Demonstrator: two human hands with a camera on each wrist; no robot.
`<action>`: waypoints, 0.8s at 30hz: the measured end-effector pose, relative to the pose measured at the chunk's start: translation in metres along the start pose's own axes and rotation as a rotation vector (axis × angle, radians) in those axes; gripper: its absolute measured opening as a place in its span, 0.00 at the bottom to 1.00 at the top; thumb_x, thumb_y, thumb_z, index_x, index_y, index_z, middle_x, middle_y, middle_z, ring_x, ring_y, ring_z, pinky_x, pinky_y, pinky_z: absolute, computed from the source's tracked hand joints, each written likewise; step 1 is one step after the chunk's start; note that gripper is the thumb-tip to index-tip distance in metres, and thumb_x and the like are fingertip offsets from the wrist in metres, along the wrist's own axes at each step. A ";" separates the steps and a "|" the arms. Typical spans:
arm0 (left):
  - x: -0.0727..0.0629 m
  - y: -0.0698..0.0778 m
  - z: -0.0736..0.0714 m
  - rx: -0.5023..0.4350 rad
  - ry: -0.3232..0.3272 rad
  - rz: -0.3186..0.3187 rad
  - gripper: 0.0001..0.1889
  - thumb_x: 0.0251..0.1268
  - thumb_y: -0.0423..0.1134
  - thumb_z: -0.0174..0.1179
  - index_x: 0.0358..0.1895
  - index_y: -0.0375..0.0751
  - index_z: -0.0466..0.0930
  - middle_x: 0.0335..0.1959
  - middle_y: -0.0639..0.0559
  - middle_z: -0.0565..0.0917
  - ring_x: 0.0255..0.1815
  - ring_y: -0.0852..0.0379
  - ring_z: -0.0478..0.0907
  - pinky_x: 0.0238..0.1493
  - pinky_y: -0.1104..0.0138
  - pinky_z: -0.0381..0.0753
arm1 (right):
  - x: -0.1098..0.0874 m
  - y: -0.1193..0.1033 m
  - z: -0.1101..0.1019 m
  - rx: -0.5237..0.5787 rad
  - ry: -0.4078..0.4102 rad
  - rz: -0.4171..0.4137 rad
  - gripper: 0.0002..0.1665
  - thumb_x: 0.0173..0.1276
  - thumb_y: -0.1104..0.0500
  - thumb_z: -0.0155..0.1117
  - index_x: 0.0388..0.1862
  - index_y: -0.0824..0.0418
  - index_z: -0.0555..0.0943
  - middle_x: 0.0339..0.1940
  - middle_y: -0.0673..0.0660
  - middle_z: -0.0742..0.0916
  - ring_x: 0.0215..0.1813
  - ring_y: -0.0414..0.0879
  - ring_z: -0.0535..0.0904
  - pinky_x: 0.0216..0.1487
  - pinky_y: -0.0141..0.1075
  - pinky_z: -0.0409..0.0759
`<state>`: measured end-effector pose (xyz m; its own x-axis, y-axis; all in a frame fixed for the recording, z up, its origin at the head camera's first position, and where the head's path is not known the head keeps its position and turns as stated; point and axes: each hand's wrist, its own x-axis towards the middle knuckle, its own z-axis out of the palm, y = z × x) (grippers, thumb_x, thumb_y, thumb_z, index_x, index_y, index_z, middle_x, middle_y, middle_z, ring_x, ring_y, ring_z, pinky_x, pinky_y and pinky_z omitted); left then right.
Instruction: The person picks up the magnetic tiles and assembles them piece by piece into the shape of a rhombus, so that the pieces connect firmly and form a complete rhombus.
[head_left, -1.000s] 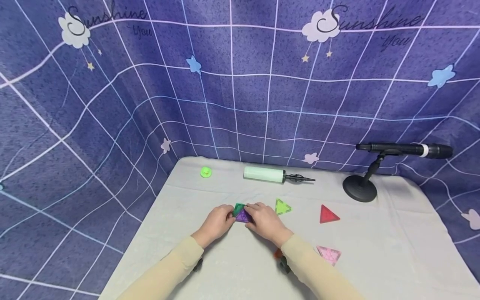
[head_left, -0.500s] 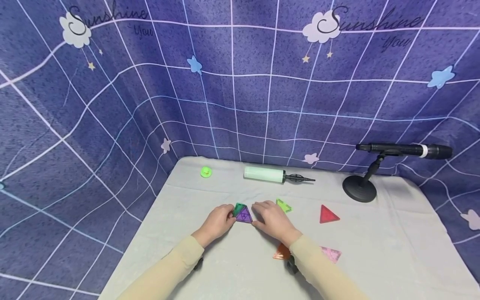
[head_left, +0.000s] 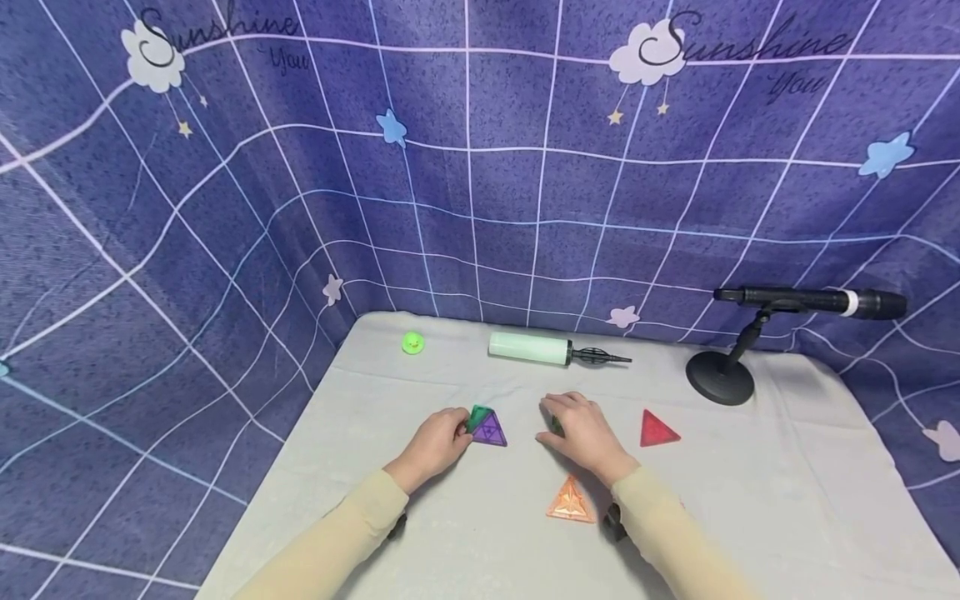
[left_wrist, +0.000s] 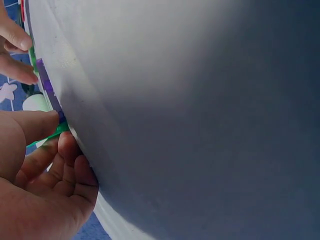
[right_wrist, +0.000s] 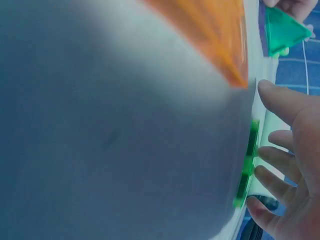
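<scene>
In the head view my left hand (head_left: 435,446) pinches a green triangular tile (head_left: 478,414) between thumb and fingers. In the right wrist view this green tile (right_wrist: 285,32) stands tilted up. A purple triangular tile (head_left: 490,429) lies against its near side on the cloth. My right hand (head_left: 588,435) hovers over a lime green triangular tile (head_left: 557,425), mostly hidden below it. Seen from the right wrist, the fingers are spread around the lime tile (right_wrist: 246,162), which lies flat; whether a fingertip touches it I cannot tell.
An orange triangular tile (head_left: 571,502) lies near the right wrist, and a red one (head_left: 658,428) lies further right. At the back are a green duck toy (head_left: 412,342), a mint hand pump (head_left: 528,348) and a microphone (head_left: 813,300) on a stand. A purple curtain (head_left: 510,192) hangs behind.
My right hand has let go of the purple tile and moved right, over the lime tile. The orange tile has come into view; the sleeve now covers the pink one. My left hand stays put.
</scene>
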<state>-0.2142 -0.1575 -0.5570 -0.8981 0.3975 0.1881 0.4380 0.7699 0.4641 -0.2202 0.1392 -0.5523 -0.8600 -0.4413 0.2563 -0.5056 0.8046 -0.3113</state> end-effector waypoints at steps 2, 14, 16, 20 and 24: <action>0.000 0.000 0.000 0.001 -0.001 -0.001 0.10 0.65 0.31 0.70 0.34 0.44 0.76 0.26 0.59 0.72 0.27 0.61 0.69 0.30 0.66 0.72 | -0.003 0.005 -0.002 0.005 0.003 0.011 0.39 0.64 0.45 0.79 0.67 0.64 0.80 0.67 0.62 0.82 0.67 0.58 0.76 0.63 0.61 0.74; 0.000 0.001 0.000 0.012 -0.002 -0.015 0.10 0.65 0.31 0.70 0.34 0.44 0.76 0.26 0.58 0.72 0.27 0.60 0.69 0.30 0.66 0.72 | -0.016 0.027 -0.004 -0.012 0.063 0.029 0.38 0.63 0.47 0.80 0.63 0.70 0.81 0.57 0.65 0.84 0.60 0.62 0.79 0.60 0.57 0.78; 0.000 0.002 0.000 0.012 -0.003 -0.016 0.09 0.66 0.31 0.70 0.34 0.44 0.77 0.26 0.59 0.72 0.27 0.60 0.69 0.30 0.66 0.72 | -0.016 0.029 -0.003 -0.014 0.071 0.029 0.37 0.63 0.48 0.80 0.62 0.71 0.82 0.55 0.65 0.84 0.57 0.61 0.80 0.59 0.56 0.78; 0.001 0.002 0.000 0.010 -0.009 -0.022 0.09 0.66 0.31 0.70 0.34 0.44 0.77 0.26 0.58 0.72 0.27 0.60 0.69 0.31 0.66 0.72 | -0.015 0.030 -0.004 0.007 0.096 0.014 0.32 0.63 0.52 0.81 0.59 0.72 0.83 0.50 0.64 0.85 0.53 0.60 0.82 0.57 0.54 0.80; 0.001 0.001 0.001 0.012 -0.016 -0.022 0.11 0.66 0.31 0.70 0.33 0.45 0.75 0.26 0.58 0.72 0.27 0.60 0.69 0.30 0.66 0.72 | -0.014 0.030 -0.005 0.001 0.103 0.010 0.29 0.62 0.56 0.82 0.57 0.71 0.84 0.48 0.63 0.85 0.50 0.59 0.83 0.55 0.53 0.81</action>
<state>-0.2143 -0.1557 -0.5570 -0.9070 0.3881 0.1637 0.4183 0.7844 0.4579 -0.2227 0.1716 -0.5603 -0.8531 -0.3901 0.3464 -0.4975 0.8084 -0.3146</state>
